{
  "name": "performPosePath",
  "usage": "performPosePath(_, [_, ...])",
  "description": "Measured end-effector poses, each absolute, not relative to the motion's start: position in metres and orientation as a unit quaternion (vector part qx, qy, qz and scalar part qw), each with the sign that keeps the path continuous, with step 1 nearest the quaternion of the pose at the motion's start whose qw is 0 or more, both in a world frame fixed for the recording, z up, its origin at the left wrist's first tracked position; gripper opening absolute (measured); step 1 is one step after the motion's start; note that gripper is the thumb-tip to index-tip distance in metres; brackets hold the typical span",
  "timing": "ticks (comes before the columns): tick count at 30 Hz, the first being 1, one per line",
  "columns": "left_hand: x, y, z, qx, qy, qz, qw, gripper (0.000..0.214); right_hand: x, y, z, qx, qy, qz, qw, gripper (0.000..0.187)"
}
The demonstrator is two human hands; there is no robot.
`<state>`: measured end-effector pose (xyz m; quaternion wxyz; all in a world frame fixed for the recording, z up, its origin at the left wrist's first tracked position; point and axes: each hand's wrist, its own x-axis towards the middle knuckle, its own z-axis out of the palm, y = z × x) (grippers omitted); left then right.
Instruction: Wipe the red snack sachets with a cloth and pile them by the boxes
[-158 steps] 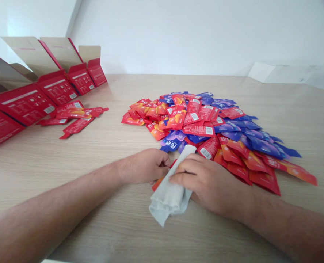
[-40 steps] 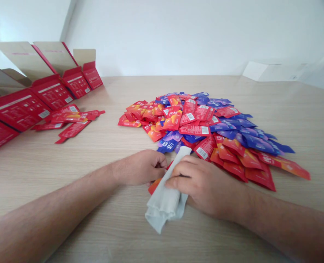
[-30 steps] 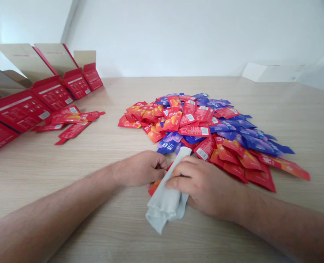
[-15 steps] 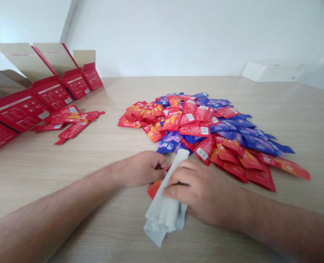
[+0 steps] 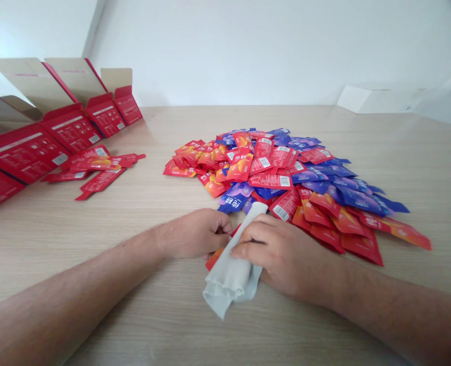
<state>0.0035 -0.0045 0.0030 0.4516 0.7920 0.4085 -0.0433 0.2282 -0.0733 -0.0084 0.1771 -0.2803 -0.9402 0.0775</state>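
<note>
Close together, left hand (image 5: 198, 233) and right hand (image 5: 286, 254) sit low over the counter (image 5: 152, 315): the left pinches a red-orange sachet (image 5: 212, 260), probably to steady it, while the right clamps a folded white cloth (image 5: 233, 272) across it, perhaps keeping the folds tight. Just beyond, the sachet heap (image 5: 265, 170) lies apparently within easy reach.

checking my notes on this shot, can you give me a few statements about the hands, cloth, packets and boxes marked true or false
1. The right hand holds a white cloth. True.
2. That cloth is spread out flat. False: it is folded in layers.
3. The left hand is at a red-orange packet partly covered by the cloth. True.
4. The packet pile is all blue. False: it mixes red and blue.
5. Red boxes stand at the left. True.
</note>
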Motion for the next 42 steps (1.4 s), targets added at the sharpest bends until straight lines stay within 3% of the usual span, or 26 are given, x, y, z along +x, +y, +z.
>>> performPosePath(16, [0.0041, -0.0018, 0.0028, 0.796, 0.408, -0.044, 0.445, 0.016, 0.2262, -0.0734, -0.0060, -0.229, -0.959, 0.082, 0.149, 0.019])
performPosePath(42, [0.0032, -0.0039, 0.0018, 0.788, 0.413, -0.036, 0.455, 0.016, 0.2275, -0.0741, -0.0084, -0.293, -0.937, 0.081, 0.173, 0.022])
